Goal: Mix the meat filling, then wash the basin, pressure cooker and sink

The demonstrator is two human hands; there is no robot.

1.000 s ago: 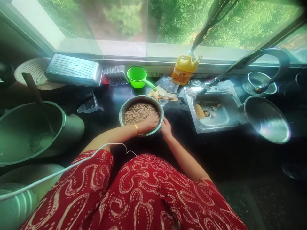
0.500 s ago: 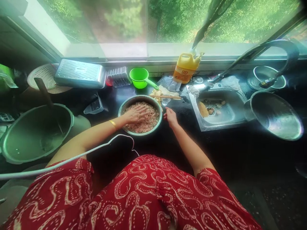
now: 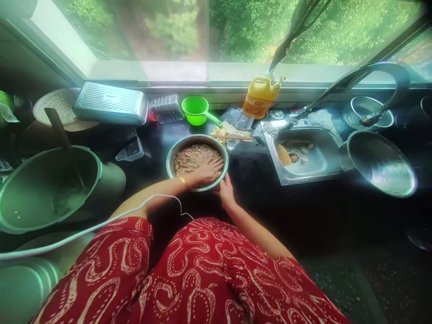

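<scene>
A round metal bowl (image 3: 171, 167) on the dark counter holds a pinkish-brown, grainy mixture (image 3: 192, 157) that looks like mince. My left hand (image 3: 208, 173) lies flat on this mixture at the bowl's near right side, its fingers spread and pointing right. A gold bracelet (image 3: 182, 181) circles the left wrist. At the bowl's lower right edge, my right hand (image 3: 227, 193) grips the outer wall, with some fingers hidden by the bowl. Chopsticks (image 3: 241, 138) and a small clear cup (image 3: 232, 143) lie just beyond the bowl.
A green ladle (image 3: 195, 111) and a yellow jug (image 3: 259, 98) stand by the window. To the right are a sink (image 3: 324, 173) with scraps and a tilted metal pot (image 3: 381, 164). A large pot (image 3: 96, 175) stands left. A white cable (image 3: 135, 209) crosses above my left arm.
My left hand has slid across the mixture toward the bowl's near right side. My right hand has moved down and left along the rim and now holds the bowl's lower right edge.
</scene>
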